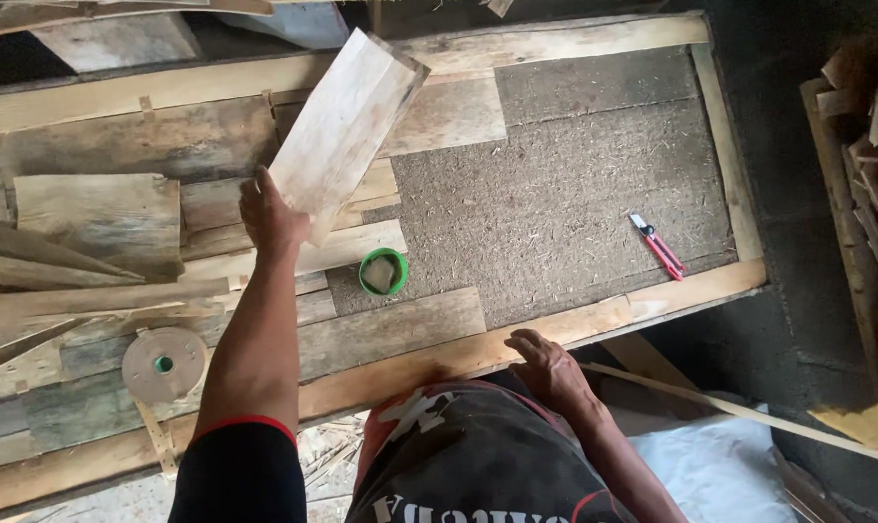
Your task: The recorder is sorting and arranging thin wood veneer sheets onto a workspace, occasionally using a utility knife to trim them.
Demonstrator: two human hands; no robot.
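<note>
A worker's black short sleeve (240, 475) with a thin red hem (bare forearm beyond it) left of the dark shirt (477, 455), whose chest carries white lettering and red patches; both hands ungloved.

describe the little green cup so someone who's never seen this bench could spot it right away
Start at the big wooden-framed panel on the bench, half covered with thin wood sheets. Just below the sheet that the left hand lifts, the green cup sits at the edge of the bare brown board. It is the only round, bright green thing among the flat wood.
</note>
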